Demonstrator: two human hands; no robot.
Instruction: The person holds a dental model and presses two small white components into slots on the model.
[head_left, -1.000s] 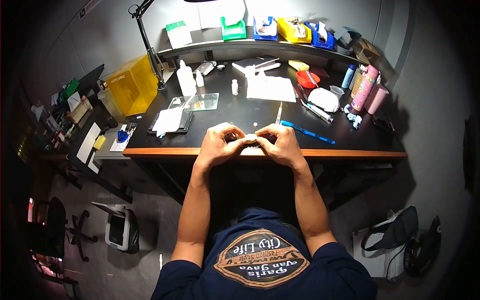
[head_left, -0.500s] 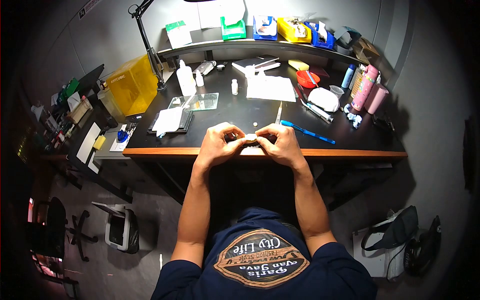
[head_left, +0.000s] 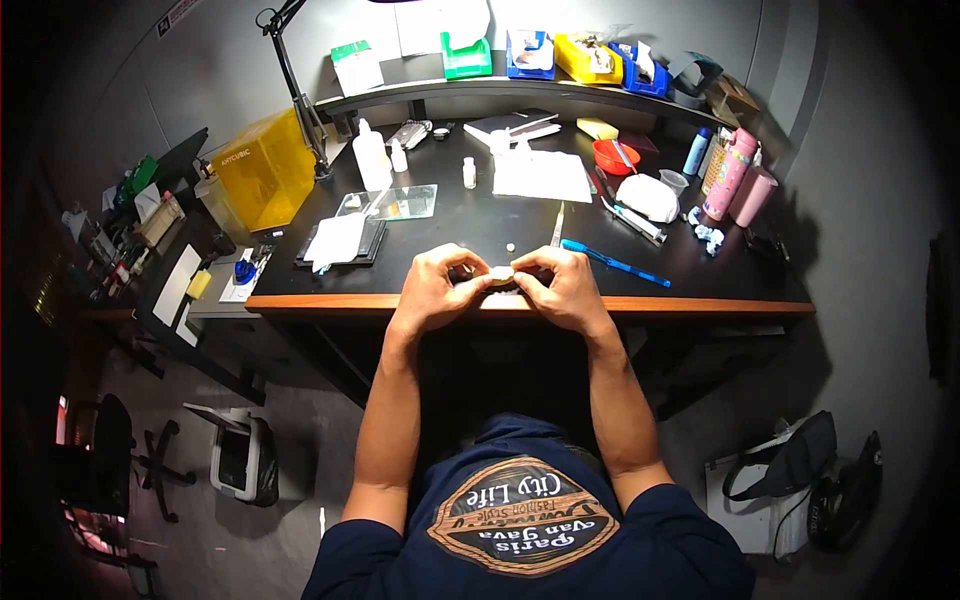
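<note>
Clock positions are taken from the pale piece [head_left: 501,275]. At eight o'clock, a bin [head_left: 240,462] is seen on the grey floor; at ten, a yellow box [head_left: 265,170] is seen, lettered ANYCUBIC. The black tabletop [head_left: 462,222] is edged in wood along its front and brightly lit toward the back. A glass plate [head_left: 410,203] is laid at ten. The left hand [head_left: 440,285] is curled, and the piece is pinched between its fingertips and those of the right hand [head_left: 558,285], just above the front edge. A small pellet [head_left: 510,247] is seen at twelve, white paper [head_left: 540,180] at one, a slim blue implement [head_left: 615,265] at three, and a pink bottle [head_left: 730,178] at two. The piece is partly covered by fingers, so its shape cannot be made out. The lamp [head_left: 293,90] is cut off at the top; the far left is lost in darkness.
</note>
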